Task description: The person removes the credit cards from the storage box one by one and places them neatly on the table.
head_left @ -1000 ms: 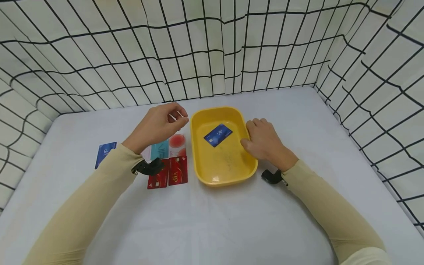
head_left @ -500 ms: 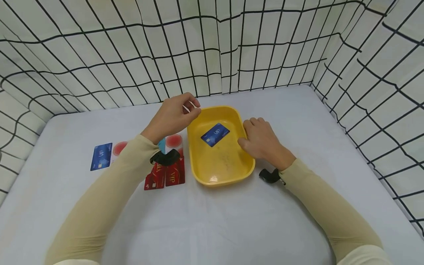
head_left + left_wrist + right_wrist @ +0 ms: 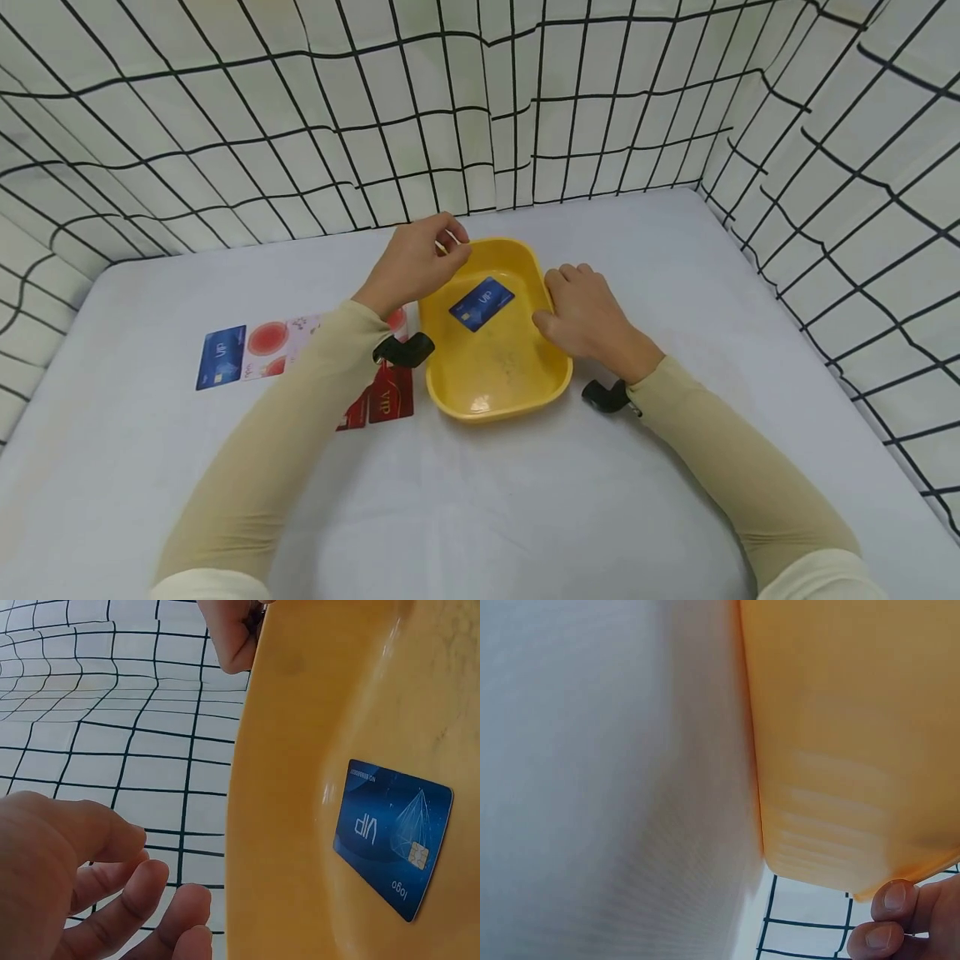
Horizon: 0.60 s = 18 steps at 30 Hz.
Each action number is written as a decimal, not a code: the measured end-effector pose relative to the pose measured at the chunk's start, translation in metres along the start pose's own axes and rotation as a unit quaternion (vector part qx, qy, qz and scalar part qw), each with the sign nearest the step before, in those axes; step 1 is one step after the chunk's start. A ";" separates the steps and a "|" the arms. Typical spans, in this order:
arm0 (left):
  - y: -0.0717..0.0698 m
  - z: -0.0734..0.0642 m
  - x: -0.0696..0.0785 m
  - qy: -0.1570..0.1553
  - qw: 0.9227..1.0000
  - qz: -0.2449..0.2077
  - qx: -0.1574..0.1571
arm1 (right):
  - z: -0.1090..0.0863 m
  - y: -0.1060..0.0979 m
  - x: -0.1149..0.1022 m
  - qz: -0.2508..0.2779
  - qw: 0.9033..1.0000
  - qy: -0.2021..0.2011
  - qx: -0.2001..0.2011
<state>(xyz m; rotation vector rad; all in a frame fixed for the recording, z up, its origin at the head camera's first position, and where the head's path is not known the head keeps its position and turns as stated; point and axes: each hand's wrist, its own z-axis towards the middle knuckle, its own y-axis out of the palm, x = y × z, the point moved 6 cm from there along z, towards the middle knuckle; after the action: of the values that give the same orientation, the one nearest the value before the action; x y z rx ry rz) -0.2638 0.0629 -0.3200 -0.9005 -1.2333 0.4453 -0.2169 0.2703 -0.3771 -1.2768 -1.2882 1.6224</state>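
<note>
A yellow plastic tray [image 3: 498,383] stands on the white table, with a blue VIP card [image 3: 482,304] lying flat inside it. My left hand [image 3: 420,258] hovers over the tray's far left edge, fingers loosely bent. In the left wrist view, nothing lies between its thumb and fingers, and the hand is apart from the card. My right hand [image 3: 588,312] grips the tray's right rim, thumb on the inner side. The right wrist view shows two of its fingertips [image 3: 894,898] at the rim.
Left of the tray, cards lie in rows: a blue VIP card [image 3: 221,358], a pink card with a red circle [image 3: 268,348] and a red VIP card [image 3: 392,393]. My left forearm partly hides others. A black wire grid [image 3: 420,108] stands along the table's back and sides.
My left hand has moved right, from beside the tray to over its far left edge. The forearm's shift uncovers pink cards at left. The right hand keeps its hold; the view drifts slightly.
</note>
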 end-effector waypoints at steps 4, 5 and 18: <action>0.006 0.003 -0.004 -0.009 1.000 -0.010 -0.008 | 0.001 0.000 0.000 0.000 1.000 -0.001 -0.003; 0.007 0.004 -0.005 -0.012 1.000 -0.011 -0.009 | 0.001 0.000 0.000 0.000 1.000 -0.002 -0.003; 0.027 0.011 -0.013 -0.035 0.998 -0.023 -0.046 | 0.001 0.001 0.001 -0.002 1.000 0.002 -0.012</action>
<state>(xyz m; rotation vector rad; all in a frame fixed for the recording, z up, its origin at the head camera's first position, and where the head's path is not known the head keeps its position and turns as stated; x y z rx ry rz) -0.2732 0.0734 -0.3489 -0.9399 -1.3442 0.3891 -0.2184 0.2706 -0.3779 -1.2911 -1.3095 1.6055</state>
